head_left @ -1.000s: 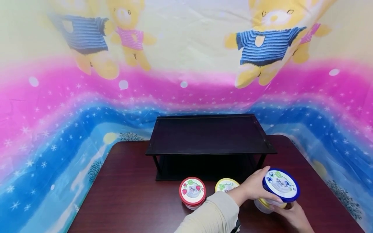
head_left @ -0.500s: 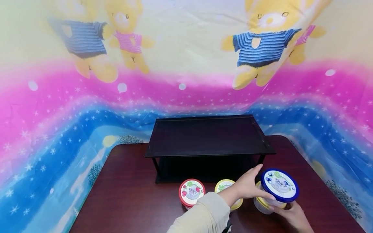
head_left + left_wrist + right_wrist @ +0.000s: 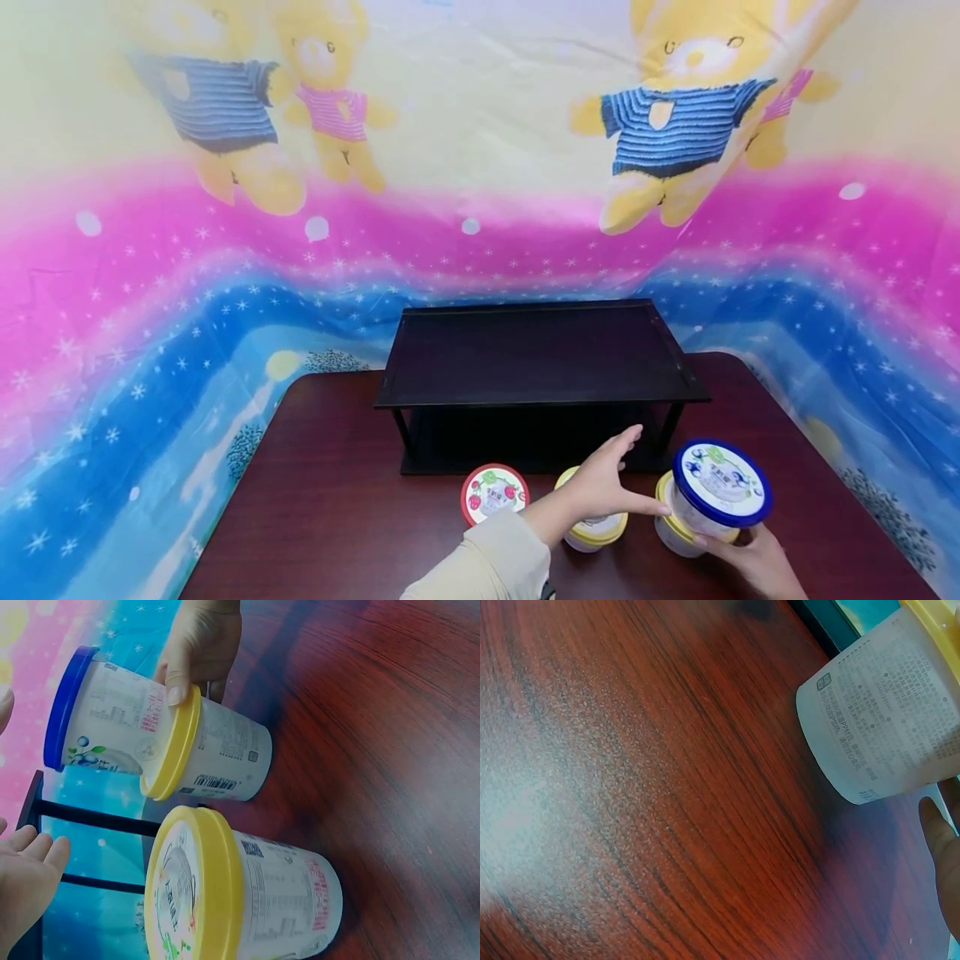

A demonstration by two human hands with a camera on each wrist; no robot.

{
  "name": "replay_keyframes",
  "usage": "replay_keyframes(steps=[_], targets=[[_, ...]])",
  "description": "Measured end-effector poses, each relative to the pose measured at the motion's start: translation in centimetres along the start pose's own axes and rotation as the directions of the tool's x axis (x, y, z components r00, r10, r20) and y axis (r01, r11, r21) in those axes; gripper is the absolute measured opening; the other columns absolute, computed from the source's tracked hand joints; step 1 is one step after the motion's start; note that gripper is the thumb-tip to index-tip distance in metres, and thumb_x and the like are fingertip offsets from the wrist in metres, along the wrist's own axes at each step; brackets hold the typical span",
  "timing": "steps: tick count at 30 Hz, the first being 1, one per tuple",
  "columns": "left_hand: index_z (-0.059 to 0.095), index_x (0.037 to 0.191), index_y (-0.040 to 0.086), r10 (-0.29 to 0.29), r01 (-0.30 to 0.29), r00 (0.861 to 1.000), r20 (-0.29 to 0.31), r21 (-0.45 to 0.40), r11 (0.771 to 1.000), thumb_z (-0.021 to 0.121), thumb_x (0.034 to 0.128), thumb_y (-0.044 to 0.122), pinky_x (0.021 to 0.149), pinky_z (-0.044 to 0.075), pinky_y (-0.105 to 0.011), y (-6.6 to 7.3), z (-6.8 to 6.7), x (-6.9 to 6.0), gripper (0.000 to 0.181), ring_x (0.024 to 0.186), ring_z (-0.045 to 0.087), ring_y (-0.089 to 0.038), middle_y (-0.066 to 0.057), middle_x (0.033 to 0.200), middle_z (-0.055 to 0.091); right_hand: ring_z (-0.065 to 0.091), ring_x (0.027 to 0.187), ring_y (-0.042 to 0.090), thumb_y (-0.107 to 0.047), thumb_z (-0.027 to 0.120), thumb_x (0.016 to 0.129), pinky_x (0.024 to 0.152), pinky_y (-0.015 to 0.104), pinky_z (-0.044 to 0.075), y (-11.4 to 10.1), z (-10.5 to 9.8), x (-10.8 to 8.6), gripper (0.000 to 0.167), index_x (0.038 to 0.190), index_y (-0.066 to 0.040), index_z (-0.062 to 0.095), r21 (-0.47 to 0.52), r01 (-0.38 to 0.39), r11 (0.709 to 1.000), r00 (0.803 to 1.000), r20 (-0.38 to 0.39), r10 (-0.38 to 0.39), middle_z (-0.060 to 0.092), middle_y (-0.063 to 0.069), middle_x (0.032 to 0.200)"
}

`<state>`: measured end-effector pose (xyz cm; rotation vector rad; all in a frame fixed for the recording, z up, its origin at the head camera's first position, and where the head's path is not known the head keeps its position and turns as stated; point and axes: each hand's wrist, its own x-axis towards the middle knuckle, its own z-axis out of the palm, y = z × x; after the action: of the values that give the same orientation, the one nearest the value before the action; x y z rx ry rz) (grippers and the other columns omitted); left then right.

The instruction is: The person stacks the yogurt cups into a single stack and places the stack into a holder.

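A blue-lidded tub [image 3: 722,483] with blueberries on its lid stands on a yellow-lidded tub [image 3: 678,537], slightly off centre. My right hand [image 3: 761,562] holds the lower tub from the right; in the left wrist view its thumb [image 3: 177,679] lies at the yellow lid's rim, where the tubs meet. To the left, my left hand [image 3: 592,487] is open with thumb and fingers spread, its thumb tip close to the stack. Under that arm stands a second yellow-lidded tub [image 3: 596,531], partly hidden. A red-lidded tub [image 3: 495,492] sits further left, half covered by the sleeve.
Behind the tubs stands a black two-level rack [image 3: 540,354]. The tubs rest on a dark reddish wooden table [image 3: 322,500]. A curtain [image 3: 480,125] printed with bears hangs around the back and sides.
My left hand has let go of the blue-lidded tub and moved left, its fingers spreading. The right hand and the stacked tubs stay nearly where they were.
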<state>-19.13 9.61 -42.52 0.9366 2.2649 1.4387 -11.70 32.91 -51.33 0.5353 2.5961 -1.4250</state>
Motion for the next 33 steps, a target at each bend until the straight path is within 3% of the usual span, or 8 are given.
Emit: replay_keyframes(steps=[8, 14, 27, 33], targets=[[0.024, 0.136, 0.023, 0.042, -0.042, 0.999, -0.029, -0.021, 0.999, 0.075, 0.0661, 0.026, 0.087, 0.036, -0.021, -0.4, -1.3, -1.7, 0.087, 0.116, 0.035, -0.009, 0.004, 0.133, 0.034, 0.033, 0.11, 0.038, -0.045, 0.063, 0.073, 0.079, 0.044, 0.039, 0.1, -0.1, -0.1, 0.095, 0.132, 0.008, 0.011, 0.039, -0.047, 0.998, 0.999, 0.024, 0.046, 0.026, 0.032, 0.128], [0.024, 0.136, 0.021, 0.1, -0.102, 0.994, -0.047, -0.047, 0.994, 0.073, 0.0685, 0.025, 0.09, 0.033, -0.022, -1.3, -2.5, -2.9, 0.084, 0.118, 0.033, -0.009, 0.005, 0.132, 0.033, 0.032, 0.112, 0.039, -0.041, 0.063, 0.076, 0.081, 0.044, 0.037, 0.1, 0.0, 0.1, 0.092, 0.132, 0.009, 0.009, 0.038, -0.026, 0.999, 0.999, 0.021, 0.025, 0.024, 0.033, 0.128], [0.028, 0.135, 0.019, 0.079, -0.093, 0.989, -0.123, -0.111, 0.99, 0.074, 0.0675, 0.02, 0.093, 0.031, -0.028, -3.0, -4.7, -6.0, 0.082, 0.12, 0.032, -0.014, 0.004, 0.131, 0.035, 0.034, 0.111, 0.036, -0.037, 0.064, 0.076, 0.081, 0.041, 0.038, 0.3, 0.2, 0.2, 0.089, 0.132, 0.008, 0.012, 0.043, 0.024, 0.999, 1.0, -0.004, -0.024, 0.028, 0.032, 0.127], [0.028, 0.135, 0.013, 0.111, -0.121, 0.98, -0.167, -0.049, 0.991, 0.073, 0.069, 0.021, 0.092, 0.032, -0.032, -3.9, -5.9, -7.4, 0.08, 0.119, 0.033, -0.022, -0.004, 0.133, 0.034, 0.032, 0.112, 0.038, -0.04, 0.064, 0.075, 0.082, 0.045, 0.037, 0.4, 0.2, 0.3, 0.092, 0.132, 0.008, 0.011, 0.057, -0.014, 0.998, 1.0, -0.001, 0.014, 0.026, 0.032, 0.128]])
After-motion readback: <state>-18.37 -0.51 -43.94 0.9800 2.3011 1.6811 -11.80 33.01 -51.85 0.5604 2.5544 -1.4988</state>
